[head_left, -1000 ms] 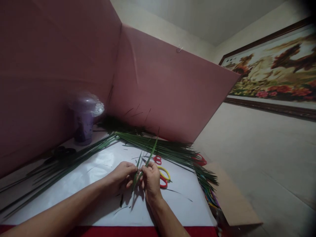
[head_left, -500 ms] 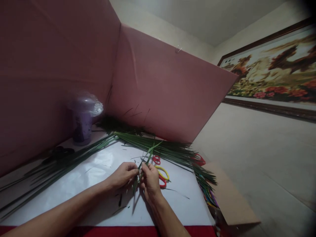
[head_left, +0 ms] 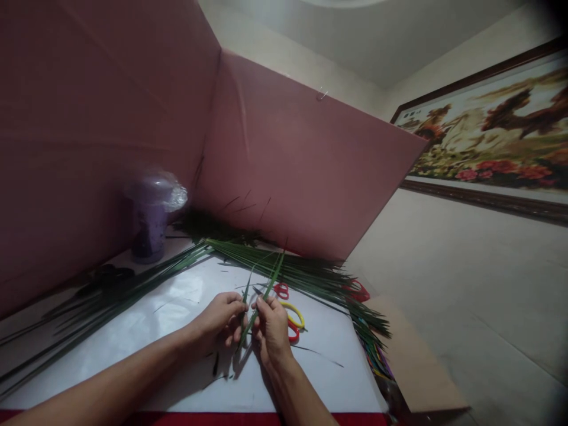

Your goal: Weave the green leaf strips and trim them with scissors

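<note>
Two hands at work in head view, close together over white sheet (head_left: 146,319) on table. Left hand (head_left: 219,322) w/ fingers curled in, thumb and forefinger pinched on lower part of thin green leaf strips (head_left: 261,296). Right hand (head_left: 271,331) just beside it, fingers also closed in pinch on same strips, from other side. Strips held tilted up and away, tips spread a little above the knuckles, lower ends pointing down between both hands toward sheet. Cannot tell exact number of strips in grip.

Just behind right hand, partly hidden by it: yellow scissors handle (head_left: 295,312) and red scissors handle (head_left: 281,290), flat on sheet. Further back, long bundle of green leaves (head_left: 306,269) lying across sheet from centre to right; second bundle (head_left: 102,299) running off to left. More red handles (head_left: 357,290) among leaves at right edge. Small cut leaf bits (head_left: 215,365) on sheet near left wrist.

Purple cup w/ plastic wrap (head_left: 151,216) in back corner, near pink partition boards (head_left: 284,154). Framed painting (head_left: 488,136) on wall at far right.
</note>
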A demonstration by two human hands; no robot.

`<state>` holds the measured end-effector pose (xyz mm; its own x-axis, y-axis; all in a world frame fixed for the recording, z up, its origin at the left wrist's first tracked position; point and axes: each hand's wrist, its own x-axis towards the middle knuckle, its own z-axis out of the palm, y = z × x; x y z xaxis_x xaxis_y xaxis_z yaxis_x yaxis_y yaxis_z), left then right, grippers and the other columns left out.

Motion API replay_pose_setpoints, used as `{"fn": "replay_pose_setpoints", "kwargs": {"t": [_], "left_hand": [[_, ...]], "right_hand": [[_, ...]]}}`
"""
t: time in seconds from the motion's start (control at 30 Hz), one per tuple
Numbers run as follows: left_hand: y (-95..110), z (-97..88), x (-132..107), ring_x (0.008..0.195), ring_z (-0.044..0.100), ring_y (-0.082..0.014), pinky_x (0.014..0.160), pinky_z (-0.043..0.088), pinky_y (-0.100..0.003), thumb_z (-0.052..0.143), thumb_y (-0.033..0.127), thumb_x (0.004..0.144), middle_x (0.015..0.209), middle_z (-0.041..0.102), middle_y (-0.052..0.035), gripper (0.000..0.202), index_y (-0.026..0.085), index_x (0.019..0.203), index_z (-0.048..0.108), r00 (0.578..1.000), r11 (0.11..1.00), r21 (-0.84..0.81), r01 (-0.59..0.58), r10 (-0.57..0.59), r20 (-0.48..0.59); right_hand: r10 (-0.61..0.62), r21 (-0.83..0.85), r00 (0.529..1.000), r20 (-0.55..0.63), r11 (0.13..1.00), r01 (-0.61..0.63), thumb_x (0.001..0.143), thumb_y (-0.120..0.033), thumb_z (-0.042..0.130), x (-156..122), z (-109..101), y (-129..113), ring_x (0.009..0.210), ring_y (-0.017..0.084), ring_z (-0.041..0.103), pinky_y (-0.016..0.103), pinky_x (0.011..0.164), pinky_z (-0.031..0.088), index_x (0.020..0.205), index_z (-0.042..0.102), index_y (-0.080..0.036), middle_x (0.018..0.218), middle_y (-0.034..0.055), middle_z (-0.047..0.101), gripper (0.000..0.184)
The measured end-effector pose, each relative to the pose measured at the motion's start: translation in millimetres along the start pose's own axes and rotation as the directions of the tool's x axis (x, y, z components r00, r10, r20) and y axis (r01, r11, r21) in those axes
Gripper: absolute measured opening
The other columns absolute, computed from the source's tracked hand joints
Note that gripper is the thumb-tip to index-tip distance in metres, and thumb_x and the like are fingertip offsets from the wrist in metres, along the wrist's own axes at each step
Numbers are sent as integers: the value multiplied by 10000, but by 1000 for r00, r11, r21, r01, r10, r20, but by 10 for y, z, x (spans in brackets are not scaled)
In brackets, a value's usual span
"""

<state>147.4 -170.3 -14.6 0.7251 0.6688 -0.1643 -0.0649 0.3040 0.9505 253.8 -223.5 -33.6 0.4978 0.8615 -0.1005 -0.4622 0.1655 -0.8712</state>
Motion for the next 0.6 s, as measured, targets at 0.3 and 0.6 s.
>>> {"fn": "replay_pose_setpoints", "kwargs": {"t": [0.3,0.6], "left_hand": [[-40,-33,18,304,481,-90,261,283,-148,538,325,700,503,579,0,186,165,688,445,1000,999,-36,2,-1,18],[-25,-49,-28,307,451,-87,269,237,-154,594,380,695,428,517,23,248,139,687,539,991,995,91,49,-60,123]], "right_hand": [[-75,-57,997,30,995,77,653,-352,716,2,1,-24,315,14,361,121,274,221,760,482,-164,607,-53,540,319],[-162,-132,985,-59,979,153,648,-377,715,71,-74,-75,331,18,363,120,275,197,782,500,-166,613,-52,538,330]]}}
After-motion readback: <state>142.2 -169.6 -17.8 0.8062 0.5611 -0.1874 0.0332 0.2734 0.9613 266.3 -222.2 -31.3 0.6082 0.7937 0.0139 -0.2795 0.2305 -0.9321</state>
